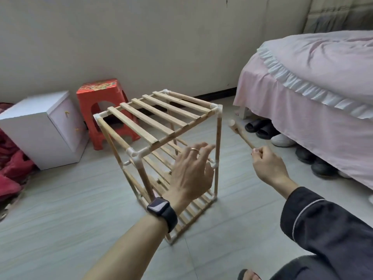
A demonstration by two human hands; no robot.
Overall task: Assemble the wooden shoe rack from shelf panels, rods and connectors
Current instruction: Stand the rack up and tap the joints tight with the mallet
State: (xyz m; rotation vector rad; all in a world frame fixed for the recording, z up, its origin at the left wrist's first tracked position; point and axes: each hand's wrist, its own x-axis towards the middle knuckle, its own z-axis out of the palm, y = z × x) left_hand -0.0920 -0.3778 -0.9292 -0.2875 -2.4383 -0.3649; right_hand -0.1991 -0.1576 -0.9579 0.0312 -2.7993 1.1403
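1. Left hand is spread, fingers apart and slightly bent, and holds nothing. It hangs in front of the shoe rack at the level of the middle shelf. Whether the fingertips touch the near right rod cannot be told.
2. Its wrist carries a dark watch, and one finger has a ring.
3. Right hand is curled round the end of the handle of a small wooden mallet. The mallet head points up and away, just beside the rack's upper right corner but apart from it. The arm wears a dark sleeve with pale piping.
4. The shoe rack stands upright on the floor, between a white cabinet on the left and a bed on the right. It has three slatted shelves, one above the other, with rods joined at the corners by white connectors.
5. A red stool stands behind the rack by the wall, just beside the cabinet.
6. Shoes lie under the bed's edge, and red cloth lies at the floor's left edge.
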